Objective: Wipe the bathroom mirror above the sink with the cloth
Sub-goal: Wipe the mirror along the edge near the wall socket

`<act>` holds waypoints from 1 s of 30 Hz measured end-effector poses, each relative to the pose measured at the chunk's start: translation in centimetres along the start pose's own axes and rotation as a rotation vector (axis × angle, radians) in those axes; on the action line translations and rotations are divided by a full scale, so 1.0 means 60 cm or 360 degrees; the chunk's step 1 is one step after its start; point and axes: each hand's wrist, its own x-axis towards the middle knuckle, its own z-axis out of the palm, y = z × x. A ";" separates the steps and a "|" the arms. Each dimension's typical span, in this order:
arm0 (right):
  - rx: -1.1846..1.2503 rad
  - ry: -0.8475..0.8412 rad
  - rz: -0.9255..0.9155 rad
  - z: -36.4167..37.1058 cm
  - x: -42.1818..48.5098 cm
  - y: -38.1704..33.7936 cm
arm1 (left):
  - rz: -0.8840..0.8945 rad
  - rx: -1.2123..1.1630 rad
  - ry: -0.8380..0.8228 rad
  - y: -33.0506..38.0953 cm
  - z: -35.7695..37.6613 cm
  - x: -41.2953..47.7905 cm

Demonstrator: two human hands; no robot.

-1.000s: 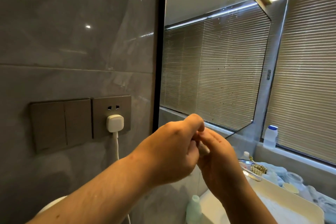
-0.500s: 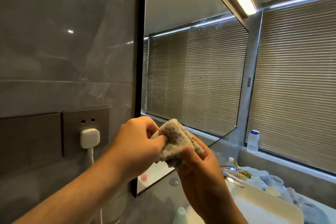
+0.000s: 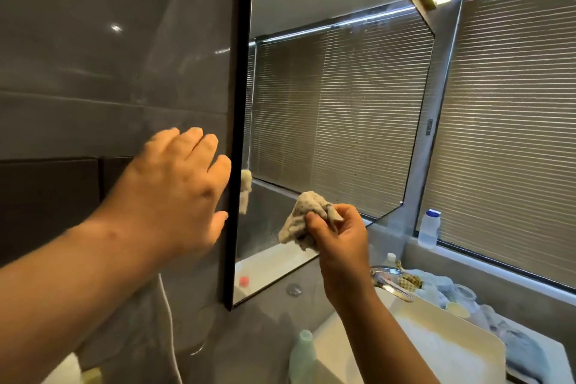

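The black-framed mirror [image 3: 336, 121] hangs on the grey tiled wall and reflects window blinds; its glass looks speckled. My right hand [image 3: 338, 243] pinches a crumpled beige speckled cloth [image 3: 304, 218] close in front of the mirror's lower part; I cannot tell whether the cloth touches the glass. My left hand [image 3: 177, 187] is open, fingers straight, held in front of the wall just left of the mirror's frame. The white sink [image 3: 442, 349] lies below at the lower right.
A chrome tap [image 3: 389, 282] sticks out over the sink. A pale green bottle [image 3: 302, 355] stands at the sink's left. A white bottle with a blue cap [image 3: 429, 227] is on the window ledge. Cluttered toiletries [image 3: 442, 290] sit behind the sink. A white cable [image 3: 170, 330] hangs down the wall.
My left hand has let go of the cloth and moved left, opening in front of the wall. My right hand alone now holds the cloth, closer to the mirror. The view shifted right.
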 end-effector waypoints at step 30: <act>-0.0562 0.0142 -0.0663 0.084 0.003 0.189 | 0.0074 0.0591 -0.0261 0.023 0.092 0.018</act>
